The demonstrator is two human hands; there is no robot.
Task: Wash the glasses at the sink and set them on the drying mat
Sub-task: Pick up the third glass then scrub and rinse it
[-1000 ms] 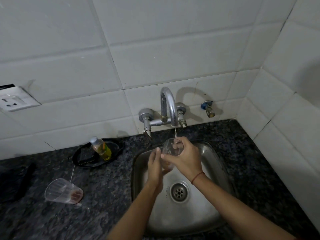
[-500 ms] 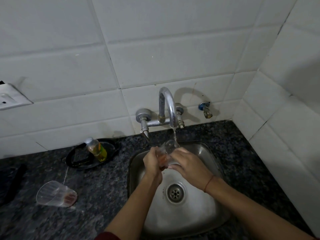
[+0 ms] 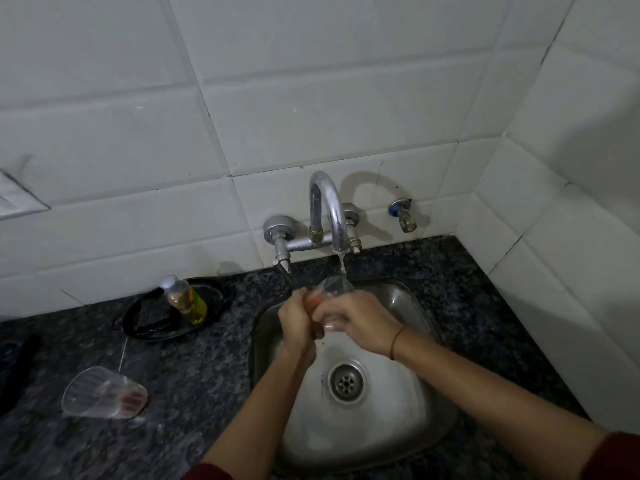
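Note:
Over the steel sink (image 3: 412,441) both my hands hold a clear glass (image 3: 334,287) under the running tap (image 3: 329,209). My right hand (image 3: 356,320) wraps the glass from the right. My left hand (image 3: 298,320) presses against its reddish base from the left. Water falls onto the glass's upper edge. Much of the glass is hidden by my fingers. A second clear glass (image 3: 104,393) with a reddish bottom lies on its side on the dark granite counter (image 3: 194,386) to the left.
A small bottle with yellow liquid (image 3: 185,299) stands in a black dish (image 3: 149,323) behind the counter's left part. A small wall valve (image 3: 403,214) sits right of the tap. Tiled walls close in at the back and right. A dark object (image 3: 17,368) lies at the far left edge.
The glass has come lower and been turned in my hands under the stream; my left hand has closed against its base. The view has shifted slightly.

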